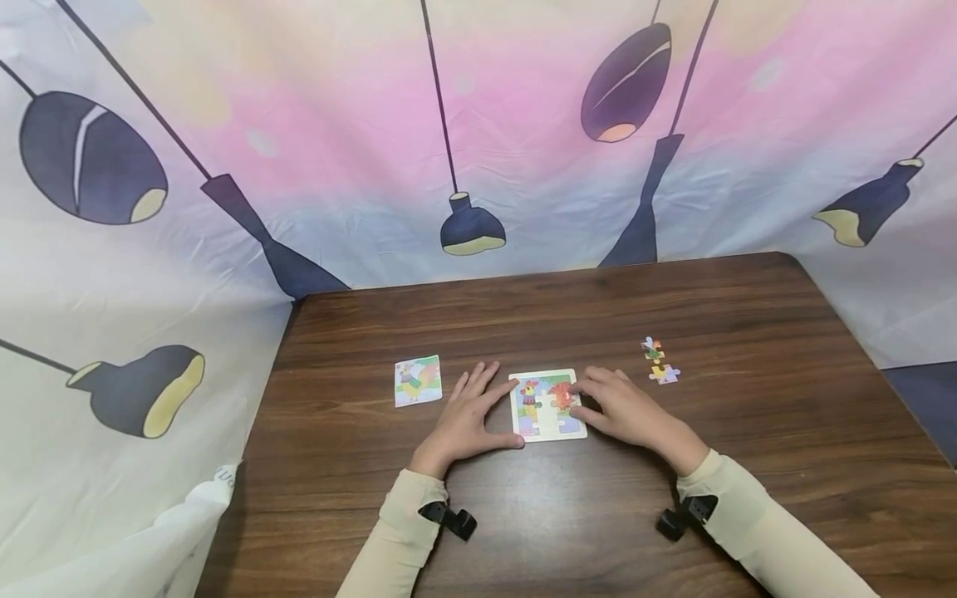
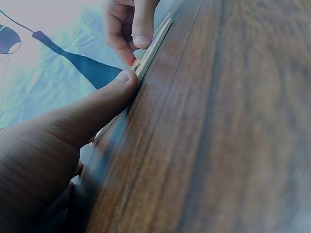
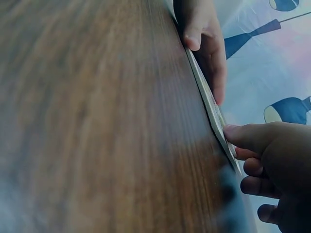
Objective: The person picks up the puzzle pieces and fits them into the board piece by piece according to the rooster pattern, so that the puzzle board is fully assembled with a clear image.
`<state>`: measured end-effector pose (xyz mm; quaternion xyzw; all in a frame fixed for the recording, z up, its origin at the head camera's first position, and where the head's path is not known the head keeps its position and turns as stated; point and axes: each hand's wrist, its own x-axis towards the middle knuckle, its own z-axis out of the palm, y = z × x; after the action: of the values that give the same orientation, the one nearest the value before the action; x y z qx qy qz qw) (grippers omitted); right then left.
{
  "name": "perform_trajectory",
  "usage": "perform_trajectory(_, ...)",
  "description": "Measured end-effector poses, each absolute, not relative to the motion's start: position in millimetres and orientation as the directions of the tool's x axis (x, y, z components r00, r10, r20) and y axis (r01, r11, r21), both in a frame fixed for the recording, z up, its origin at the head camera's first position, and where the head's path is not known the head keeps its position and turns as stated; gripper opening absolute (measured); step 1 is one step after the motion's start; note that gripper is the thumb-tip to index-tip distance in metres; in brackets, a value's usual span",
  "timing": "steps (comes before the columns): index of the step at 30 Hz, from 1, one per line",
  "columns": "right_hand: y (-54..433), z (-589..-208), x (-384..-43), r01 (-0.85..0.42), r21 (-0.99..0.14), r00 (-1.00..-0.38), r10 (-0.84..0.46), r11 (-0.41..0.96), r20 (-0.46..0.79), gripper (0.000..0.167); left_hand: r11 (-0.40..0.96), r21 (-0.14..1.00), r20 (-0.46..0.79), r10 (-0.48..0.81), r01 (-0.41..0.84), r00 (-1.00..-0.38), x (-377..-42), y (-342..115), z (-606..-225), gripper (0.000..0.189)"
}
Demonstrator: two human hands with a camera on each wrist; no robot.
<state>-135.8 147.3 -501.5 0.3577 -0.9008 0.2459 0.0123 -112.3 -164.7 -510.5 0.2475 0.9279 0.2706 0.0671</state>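
Note:
A small square jigsaw board (image 1: 548, 422) with a rooster picture lies on the table, partly filled, its pale base showing in the middle. My left hand (image 1: 467, 419) spreads around its left side, the thumb at the lower-left corner and the index finger near the upper-left one. At the board's right edge, my right hand (image 1: 624, 407) pinches a red puzzle piece (image 1: 562, 394) between thumb and curled index finger. In the right wrist view the right thumb (image 3: 238, 133) touches the board; the fingertips partly hide the piece.
A rooster picture card (image 1: 419, 382) lies left of my left hand. Several loose puzzle pieces (image 1: 664, 374) lie beyond my right hand, in a short column. The brown wooden table (image 1: 523, 515) meets a printed cloth (image 1: 374, 166) at its back edge.

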Motion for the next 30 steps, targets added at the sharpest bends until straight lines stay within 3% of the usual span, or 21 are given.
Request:
perform_trajectory(5,148,-500,-137,-0.647,-0.484,-0.739,-0.641,0.59,0.206,0.03,0.727,0.535,0.022,0.498,0.431,-0.867,-113,-165,-510,0.096)
perform_trajectory(16,145,-501,-138,-0.662,-0.567,-0.707,-0.658,0.49,0.258,0.01,0.735,0.534,-0.003,0.497,0.418,-0.868,-114,-164,-511,0.095)
perform_trajectory(30,125,-495,-123,-0.667,-0.447,-0.726,-0.655,0.597,0.209,0.018,0.733,0.539,0.004,0.49,0.415,-0.872,-113,-164,-510,0.095)
